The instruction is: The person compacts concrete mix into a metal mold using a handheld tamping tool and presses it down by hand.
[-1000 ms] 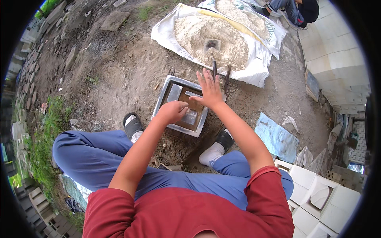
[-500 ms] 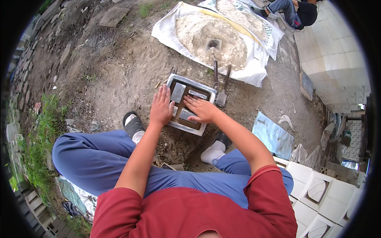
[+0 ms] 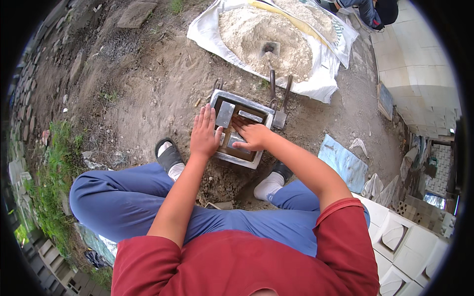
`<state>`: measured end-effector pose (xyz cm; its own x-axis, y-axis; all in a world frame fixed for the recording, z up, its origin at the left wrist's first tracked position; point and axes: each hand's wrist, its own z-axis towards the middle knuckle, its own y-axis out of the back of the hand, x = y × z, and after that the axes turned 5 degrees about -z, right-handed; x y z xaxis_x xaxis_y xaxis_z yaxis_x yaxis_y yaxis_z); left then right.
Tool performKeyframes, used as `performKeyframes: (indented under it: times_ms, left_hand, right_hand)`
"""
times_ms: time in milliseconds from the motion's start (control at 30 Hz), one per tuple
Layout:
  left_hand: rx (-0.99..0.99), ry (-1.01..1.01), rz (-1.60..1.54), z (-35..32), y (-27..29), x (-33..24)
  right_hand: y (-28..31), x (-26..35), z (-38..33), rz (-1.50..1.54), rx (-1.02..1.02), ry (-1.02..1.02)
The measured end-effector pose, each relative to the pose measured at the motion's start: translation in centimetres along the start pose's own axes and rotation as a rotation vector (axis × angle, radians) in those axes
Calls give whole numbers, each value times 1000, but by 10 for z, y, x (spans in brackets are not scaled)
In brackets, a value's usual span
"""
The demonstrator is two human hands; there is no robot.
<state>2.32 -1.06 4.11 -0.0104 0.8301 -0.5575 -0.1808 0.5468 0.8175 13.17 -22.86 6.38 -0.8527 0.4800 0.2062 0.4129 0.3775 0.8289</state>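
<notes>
A rectangular metal mould (image 3: pixel 236 160) lies on the ground between my feet, with several grey metal blocks inside, among them an upper left block (image 3: pixel 225 114) and an upper right block (image 3: pixel 250 116). Brown material shows in the gaps between them. My left hand (image 3: pixel 203 135) rests flat along the mould's left rim, fingers stretched forward and thumb over a block at the lower left. Reaching in from the right, my right hand (image 3: pixel 253 136) has its fingers extended into the gap between the blocks. Its thumb lies over the lower right block (image 3: pixel 235 144), which it partly hides.
Beyond the mould, a white sack sheet (image 3: pixel 323 93) bears a pale powder heap (image 3: pixel 291 52). A small flat-bladed trowel (image 3: pixel 279 120) lies right of the mould. A blue sheet (image 3: pixel 343 163) and white hollow blocks (image 3: pixel 419 241) are at right. Another person (image 3: pixel 368 12) sits far right.
The view has shifted slightly, so the mould and legs appear a little further right. My right hand has slid slightly left over the blocks; my left hand keeps its place on the rim.
</notes>
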Motion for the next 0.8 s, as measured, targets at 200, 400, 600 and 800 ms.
performKeyframes:
  times_ms: [200, 400, 600, 800]
  left_hand:
    - [2, 6, 18, 0, -3, 11]
    - [9, 9, -5, 1, 2, 7]
    - [4, 9, -27, 2, 2, 1]
    - [4, 12, -28, 0, 0, 5]
  right_hand:
    - [12, 7, 4, 134, -58, -3]
    - [-3, 34, 7, 254, -88, -141]
    - [22, 25, 19, 268, 111, -195]
    - [5, 60, 29, 297, -62, -300]
